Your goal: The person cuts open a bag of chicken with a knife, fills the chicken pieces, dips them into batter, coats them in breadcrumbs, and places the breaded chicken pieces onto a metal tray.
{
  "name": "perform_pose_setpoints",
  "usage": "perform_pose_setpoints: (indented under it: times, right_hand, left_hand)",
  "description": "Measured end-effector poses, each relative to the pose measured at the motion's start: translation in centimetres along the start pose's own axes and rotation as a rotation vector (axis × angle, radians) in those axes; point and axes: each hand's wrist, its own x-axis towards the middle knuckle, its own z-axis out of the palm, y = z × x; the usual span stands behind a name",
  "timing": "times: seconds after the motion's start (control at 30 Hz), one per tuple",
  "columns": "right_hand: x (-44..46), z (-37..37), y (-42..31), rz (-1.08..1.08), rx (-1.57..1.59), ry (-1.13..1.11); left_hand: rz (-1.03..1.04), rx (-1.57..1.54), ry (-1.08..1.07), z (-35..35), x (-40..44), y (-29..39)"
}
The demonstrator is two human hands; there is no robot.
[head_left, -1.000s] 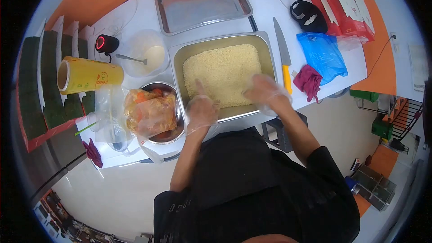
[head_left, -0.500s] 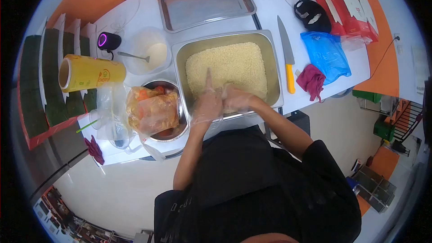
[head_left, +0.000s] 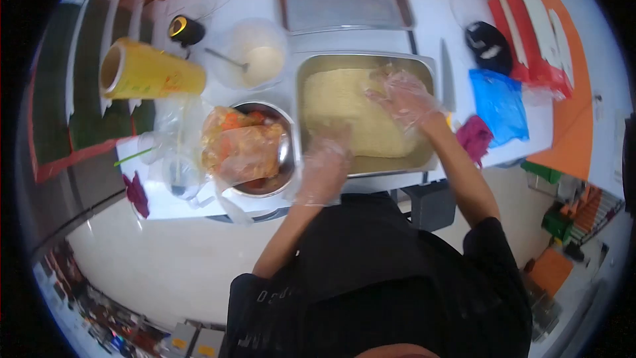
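Observation:
A deep steel pan (head_left: 429, 66) holds a bed of pale yellow crumbs (head_left: 344, 96), coarse like breadcrumbs. Both my hands wear clear plastic gloves. My right hand (head_left: 405, 98) is over the right part of the crumbs, fingers spread and holding nothing visible. At the pan's front left, my left hand (head_left: 326, 162) reaches over the rim to the crumbs, its fingers smeared by motion. Left of the pan stands a steel bowl (head_left: 286, 149) with a clear bag of orange and yellow food (head_left: 242, 149) in it.
A shallow steel tray (head_left: 344, 6) lies behind the pan. At left are a tub of creamy batter (head_left: 264, 65) with a utensil and a yellow film roll (head_left: 156, 73). To the right lie a knife (head_left: 446, 76), a blue bag (head_left: 498, 106), a maroon cloth (head_left: 474, 138) and a black cap (head_left: 489, 46).
My hands, close together at the pan's front before, are now apart. The right has moved back and to the right; the left stays near the front left. The whole view has shifted.

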Motion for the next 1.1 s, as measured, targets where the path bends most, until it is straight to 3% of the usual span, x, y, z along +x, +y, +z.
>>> perform_pose_setpoints:
  times: [0.03, 0.1, 0.13, 0.27, 0.37, 0.4, 0.47, 0.57, 0.6, 0.67, 0.73, 0.9, 0.97, 1.03, 1.1]
  right_hand:
    - [0.9, 2.5, 2.1, -0.178, -0.106, 0.0]
    - [2.9, 4.5, 0.7, -0.207, -0.189, 0.036]
    - [2.4, 4.2, -1.7, -0.052, -0.168, 0.061]
    - [2.5, 5.2, -2.3, -0.075, -0.145, 0.144]
    - [2.9, 6.3, -2.6, -0.104, -0.15, 0.202]
    - [2.8, 6.2, -2.8, -0.103, -0.154, 0.231]
    - [3.0, 6.0, -3.1, -0.055, -0.134, 0.178]
    - [5.2, 6.6, -1.0, 0.209, -0.184, -0.004]
    - [6.1, 7.5, 0.2, 0.329, -0.205, -0.101]
    - [5.6, 11.5, 3.2, 0.249, -0.221, 0.034]
    - [3.4, 14.9, 5.4, -0.169, -0.224, 0.505]
    - [2.7, 14.3, 4.5, -0.192, -0.404, 0.521]
    - [3.7, 9.4, -1.3, 0.108, 0.005, 0.285]
    - [5.0, 8.3, -2.9, -0.214, 0.242, 0.416]
    - [6.7, 6.5, -6.5, -0.478, -0.12, 0.444]
  left_hand:
    - [0.031, 0.027, 0.052, 0.8, -0.4, -0.3]
    - [0.135, 0.209, -0.058, 2.5, -0.7, -1.0]
    - [0.1, 0.157, -0.006, 3.1, -0.8, -0.7]
    - [-0.037, 0.123, -0.016, 1.5, -0.8, -0.1]
    - [-0.123, -0.207, -0.059, 0.8, -1.0, 0.1]
    - [-0.078, -0.172, 0.037, 1.5, -1.5, -0.2]
    - [0.026, -0.105, 0.261, 3.4, -1.8, -0.6]
    - [0.007, -0.143, -0.006, 1.5, -1.4, -0.6]
    - [0.035, -0.101, 0.022, 1.1, -1.5, -0.6]
    - [0.112, -0.019, 0.049, 0.7, -1.6, -0.7]
    - [0.021, -0.026, 0.004, 1.0, -1.0, -0.5]
    - [0.023, -0.087, -0.008, -0.2, -1.2, -0.1]
    - [0.103, -0.05, 0.094, 0.9, -1.3, -1.0]
    - [0.234, 0.06, 0.217, 1.9, -1.5, -1.7]
    - [0.251, 0.033, 0.103, 1.9, -2.1, -1.5]
